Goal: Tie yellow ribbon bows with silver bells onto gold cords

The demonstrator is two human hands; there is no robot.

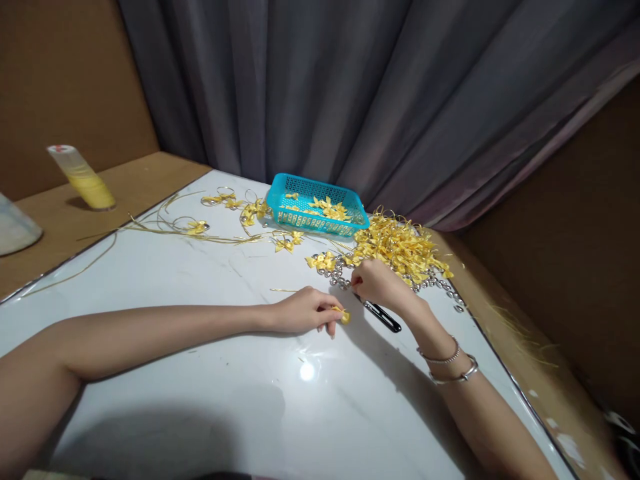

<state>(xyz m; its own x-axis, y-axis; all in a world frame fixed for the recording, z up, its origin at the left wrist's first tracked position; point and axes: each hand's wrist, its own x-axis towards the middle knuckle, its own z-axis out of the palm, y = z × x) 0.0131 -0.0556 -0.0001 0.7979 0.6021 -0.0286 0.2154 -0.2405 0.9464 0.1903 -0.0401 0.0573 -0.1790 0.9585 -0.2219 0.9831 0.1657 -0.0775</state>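
Note:
My left hand (306, 311) is closed in a pinch on a small yellow ribbon bow (345, 317), held just above the white tabletop (210, 380). My right hand (377, 283) has its fingers pressed together at the edge of a scatter of silver beads (340, 279); what lies between the fingertips is hidden. Under that hand, a black-handled tool (383, 317) lies on the table, its front end partly covered. Several yellow bows (323, 261) sit beside the beads. A large heap of yellow bows (397, 243) rises behind my right hand.
A turquoise basket (320, 227) with yellow bows stands at the back, before a grey curtain (320, 87). Golden cords (220, 237) and loose bows spread to its left. A spool of yellow thread (93, 190) stands on the brown surface (150, 175) at far left.

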